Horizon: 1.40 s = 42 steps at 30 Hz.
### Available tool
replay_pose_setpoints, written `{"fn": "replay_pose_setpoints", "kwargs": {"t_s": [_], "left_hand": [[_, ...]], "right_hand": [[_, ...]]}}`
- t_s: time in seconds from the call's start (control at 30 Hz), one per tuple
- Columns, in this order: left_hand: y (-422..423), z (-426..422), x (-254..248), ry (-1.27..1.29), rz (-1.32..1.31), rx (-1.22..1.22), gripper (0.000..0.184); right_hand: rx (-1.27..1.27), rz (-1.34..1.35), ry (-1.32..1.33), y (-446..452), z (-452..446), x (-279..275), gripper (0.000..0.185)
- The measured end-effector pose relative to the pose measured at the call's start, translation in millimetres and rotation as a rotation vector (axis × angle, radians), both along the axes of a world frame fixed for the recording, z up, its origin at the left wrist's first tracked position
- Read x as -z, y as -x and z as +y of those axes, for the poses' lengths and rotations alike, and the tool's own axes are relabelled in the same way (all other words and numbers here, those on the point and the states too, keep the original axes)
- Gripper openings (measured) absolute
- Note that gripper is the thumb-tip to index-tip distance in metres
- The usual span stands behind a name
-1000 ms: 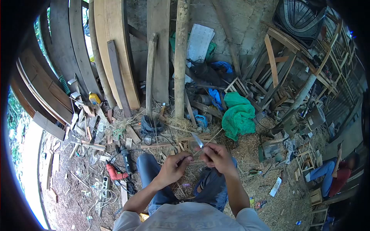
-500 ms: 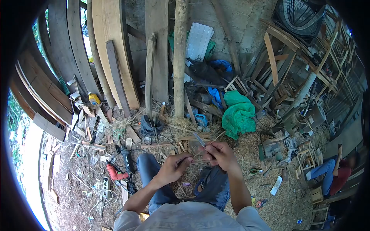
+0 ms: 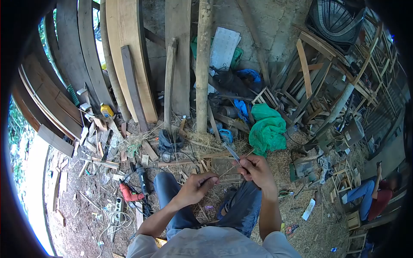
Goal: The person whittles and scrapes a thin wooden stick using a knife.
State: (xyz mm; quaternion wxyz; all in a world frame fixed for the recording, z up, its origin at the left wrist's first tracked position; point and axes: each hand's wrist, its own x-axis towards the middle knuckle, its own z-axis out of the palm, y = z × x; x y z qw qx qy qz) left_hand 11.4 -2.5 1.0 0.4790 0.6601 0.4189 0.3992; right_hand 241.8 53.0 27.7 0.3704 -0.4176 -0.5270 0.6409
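Your left hand (image 3: 197, 189) has its grip closed, thumb against fingers, on the near end of a thin strip (image 3: 226, 171). Your right hand (image 3: 254, 168) has its grip closed around a knife (image 3: 232, 152), whose blade points up and to the left, out past your fingers. The thin strip slants up from your left fingertips to your right hand, between your knees and above the floor, and its far end shows beyond your right fingers. You can't tell exactly where the blade meets it, as your fingers cover that spot. Your two hands are apart, with the right one farther forward.

On the littered floor (image 3: 318, 232), to the left of your left leg, lie a red power tool (image 3: 130, 195) and, just beside it, a dark tool (image 3: 142, 178). A power strip (image 3: 117, 209) with a pale cable (image 3: 124, 220) lies near them. In front of you are a black bag (image 3: 169, 142), a blue container (image 3: 225, 136) and a crumpled green sheet (image 3: 267, 129), with an upright pole (image 3: 202, 69) behind the wood scraps. Boards (image 3: 124, 26) lean at the upper left, near a yellow bottle (image 3: 106, 110). Another person (image 3: 379, 202) is well apart from you at the right.
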Motion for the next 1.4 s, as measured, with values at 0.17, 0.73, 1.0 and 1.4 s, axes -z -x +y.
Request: {"fn": "replay_pose_setpoints", "kwargs": {"t_s": [0.17,0.73,1.0,1.4], "left_hand": [[0.5,-2.8,-4.4,0.035,0.021,-0.01,0.017],[4.4,13.2,18.6,-0.301,0.15,-0.177,0.008],[1.6,13.0,0.2,-0.835,0.576,-0.656,0.016],[-53.6,36.6,54.1,-0.142,-0.259,-0.435,0.012]], "right_hand": [[0.007,-0.002,0.015,-7.7,5.1,-1.0,0.023],[0.2,0.193,-0.122,-4.0,15.9,27.6,0.023],[0.373,0.223,-0.105,15.0,19.0,52.1,0.02],[0.59,0.374,0.024,68.5,-13.7,74.7,0.024]]}}
